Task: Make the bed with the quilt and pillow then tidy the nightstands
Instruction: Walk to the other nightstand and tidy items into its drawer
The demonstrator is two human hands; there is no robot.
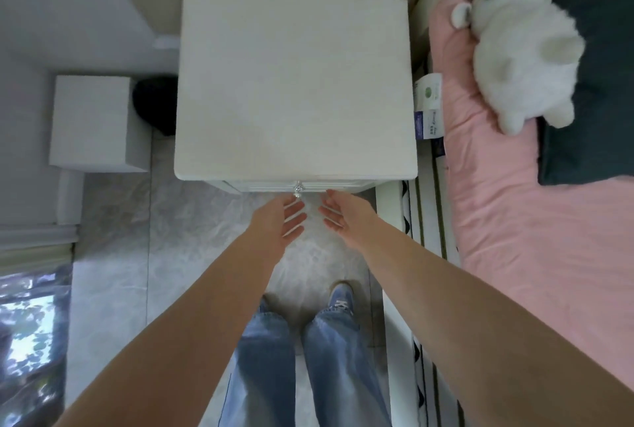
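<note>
- We judge ourselves in the nightstand step: the pink quilt point(507, 221) lies spread on the bed, the dark pillow point(593, 83) at its head under a white plush toy point(521, 49).
- Our left hand point(278, 221) and right hand point(343, 214) hang just below the nightstand point(291, 83) front, fingers straight, palms facing, holding nothing.
- The drawer knob point(297, 188) sits between our fingertips and points toward us; the next move probably calls for pinching it.
- The nightstand top looks roughly square, with no clear long axis.
</note>
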